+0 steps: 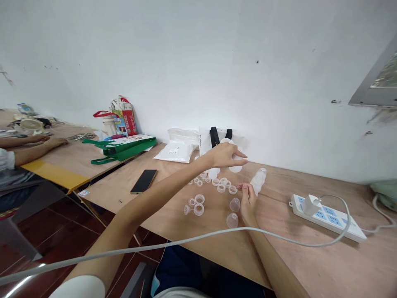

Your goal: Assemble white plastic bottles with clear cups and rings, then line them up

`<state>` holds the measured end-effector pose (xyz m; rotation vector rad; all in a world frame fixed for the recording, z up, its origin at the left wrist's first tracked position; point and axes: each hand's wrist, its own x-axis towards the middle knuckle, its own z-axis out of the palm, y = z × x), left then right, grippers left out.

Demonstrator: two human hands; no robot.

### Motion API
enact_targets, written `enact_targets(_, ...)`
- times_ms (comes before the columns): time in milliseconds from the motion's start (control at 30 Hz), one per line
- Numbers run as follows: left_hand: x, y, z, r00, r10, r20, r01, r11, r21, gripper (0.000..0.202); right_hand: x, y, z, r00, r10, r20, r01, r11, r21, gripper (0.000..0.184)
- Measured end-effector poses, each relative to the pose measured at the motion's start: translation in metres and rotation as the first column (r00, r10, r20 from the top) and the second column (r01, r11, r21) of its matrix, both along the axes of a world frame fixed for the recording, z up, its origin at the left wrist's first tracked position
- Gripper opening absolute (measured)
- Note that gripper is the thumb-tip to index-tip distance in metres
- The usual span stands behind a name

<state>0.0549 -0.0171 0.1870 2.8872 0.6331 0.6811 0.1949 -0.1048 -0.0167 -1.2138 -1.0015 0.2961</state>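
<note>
1. Left hand: open, fingers loosely extended, nothing visibly held, right by the white round plastic parts, about two; contact unclear.
2. Right hand: grasping one clear plastic bottle, which is tilted, upper end pointing away toward the wall.
3. On the plywood table, in front of the hands: two clear cups, one funnel-shaped clear piece, and roughly fourteen small clear rings, exact count unclear.
4. Behind them: two white sealed bags, one white bag with black handles.
5. Left of the hands: one black phone, one green bag.
6. Right of the hands: one white power strip with one white plug and one white cable.
7. Far left, on the next table: a co-worker's two hands.
</note>
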Motion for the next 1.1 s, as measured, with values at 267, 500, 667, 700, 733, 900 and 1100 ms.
enact_targets(267, -0.047, -0.038, -0.028, 0.950, -0.207, -0.235, 0.192, 0.978, -0.086, 0.032, -0.001, -0.002, -0.001, 1.000, 0.009, 0.008, -0.009, 1.000, -0.010, 0.046)
enact_targets(500, -0.066, -0.052, -0.079, 0.903, -0.239, -0.357, 0.175, 0.963, -0.204, 0.031, 0.001, -0.003, -0.002, 1.000, 0.012, -0.003, -0.012, 1.000, -0.007, 0.044)
enact_targets(667, -0.071, -0.048, -0.090, 0.873, -0.295, -0.388, 0.211, 0.946, -0.245, 0.030, 0.002, -0.002, -0.003, 1.000, 0.010, 0.000, -0.010, 1.000, 0.004, 0.045)
enact_targets(700, -0.071, -0.047, -0.090, 0.867, -0.318, -0.384, 0.232, 0.939, -0.254, 0.030, 0.002, -0.002, -0.003, 1.000, 0.014, 0.004, -0.014, 1.000, 0.001, 0.045)
enact_targets(733, -0.071, -0.047, -0.090, 0.858, -0.347, -0.379, 0.255, 0.928, -0.272, 0.029, 0.002, -0.003, -0.003, 1.000, 0.019, 0.008, -0.019, 1.000, -0.005, 0.044)
enact_targets(900, -0.067, -0.046, -0.086, 0.815, -0.445, -0.371, 0.337, 0.885, -0.321, 0.033, 0.002, -0.006, -0.002, 0.998, 0.012, 0.058, -0.011, 1.000, -0.024, 0.043)
enact_targets(1100, -0.066, -0.053, -0.092, 0.855, -0.349, -0.385, 0.312, 0.937, -0.155, 0.045, 0.001, -0.007, -0.003, 0.995, 0.020, 0.103, -0.017, 0.999, -0.032, 0.045)
